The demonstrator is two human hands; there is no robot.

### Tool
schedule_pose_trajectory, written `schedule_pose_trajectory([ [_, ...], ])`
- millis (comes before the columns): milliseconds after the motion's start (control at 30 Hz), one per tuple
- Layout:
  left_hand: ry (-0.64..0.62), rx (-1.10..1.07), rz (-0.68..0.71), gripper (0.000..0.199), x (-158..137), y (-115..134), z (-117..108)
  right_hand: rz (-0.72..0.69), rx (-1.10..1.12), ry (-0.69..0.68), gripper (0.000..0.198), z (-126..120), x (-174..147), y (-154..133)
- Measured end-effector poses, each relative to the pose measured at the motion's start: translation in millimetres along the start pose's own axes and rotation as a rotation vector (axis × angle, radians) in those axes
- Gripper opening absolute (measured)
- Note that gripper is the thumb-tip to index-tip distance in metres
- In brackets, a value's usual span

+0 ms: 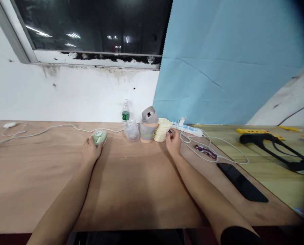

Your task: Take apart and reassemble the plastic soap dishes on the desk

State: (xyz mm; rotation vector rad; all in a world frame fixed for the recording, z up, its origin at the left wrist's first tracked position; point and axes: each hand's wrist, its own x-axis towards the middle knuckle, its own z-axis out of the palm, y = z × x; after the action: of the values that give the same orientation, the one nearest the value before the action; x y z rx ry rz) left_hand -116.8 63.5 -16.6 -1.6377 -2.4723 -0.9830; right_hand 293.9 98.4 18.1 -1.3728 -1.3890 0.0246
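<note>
My left hand [90, 150] is closed around the near left side of a pale green rounded case [100, 137] with a round white label on top. Farther right, my right hand [173, 142] pinches a small dark piece [170, 131], too small to name. Its fingertips are beside a stack of cream-yellow cups or bowls [161, 131]. Left of that stack are grey containers [148, 131], with a grey ring-like piece [150, 115] tilted on top. Clear plastic cups [131, 131] stand in front of a clear bottle with a green label [125, 115].
Behind my right hand lies a white power strip [189, 130]. White cables [233, 151] loop around a dark red patterned item [206, 151]. A black phone [241, 182] lies at the right. Beyond it are a black frame-like object [269, 139] and a yellow strip [254, 131].
</note>
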Motion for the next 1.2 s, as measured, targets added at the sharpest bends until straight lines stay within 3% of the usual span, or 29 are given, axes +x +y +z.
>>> schedule_pose_trajectory([
  [233,0.060,0.047,-0.049,0.075,0.4,2.1,1.2,-0.002,-0.037,-0.030,0.050,10.9,27.8,4.8],
  [367,0.064,0.062,-0.026,0.074,1.2,0.9,3.0,-0.012,-0.074,-0.142,0.045,7.4,38.6,9.5],
  [567,0.072,0.061,-0.009,0.075,1.6,-0.3,4.3,-0.007,-0.057,-0.170,0.031,-0.2,50.5,10.4],
  [700,0.085,0.056,0.000,0.076,0.6,-0.2,5.4,0.010,-0.035,-0.093,0.029,-3.8,53.1,5.1],
  [867,0.156,0.015,0.010,0.076,-3.8,3.8,4.8,0.037,0.043,0.150,0.035,-15.2,59.8,-9.9],
  [967,0.265,-0.027,0.101,0.073,-8.5,11.9,-0.2,-0.004,0.135,0.215,0.043,-23.2,63.4,-29.1],
  [1067,0.345,-0.096,0.268,0.068,-15.3,23.7,-8.4,-0.077,0.299,0.186,0.041,-23.6,55.7,-52.0],
  [1200,0.290,-0.244,0.547,0.060,-30.1,39.2,-17.8,-0.191,0.367,0.060,0.033,-5.5,15.7,-72.6],
])
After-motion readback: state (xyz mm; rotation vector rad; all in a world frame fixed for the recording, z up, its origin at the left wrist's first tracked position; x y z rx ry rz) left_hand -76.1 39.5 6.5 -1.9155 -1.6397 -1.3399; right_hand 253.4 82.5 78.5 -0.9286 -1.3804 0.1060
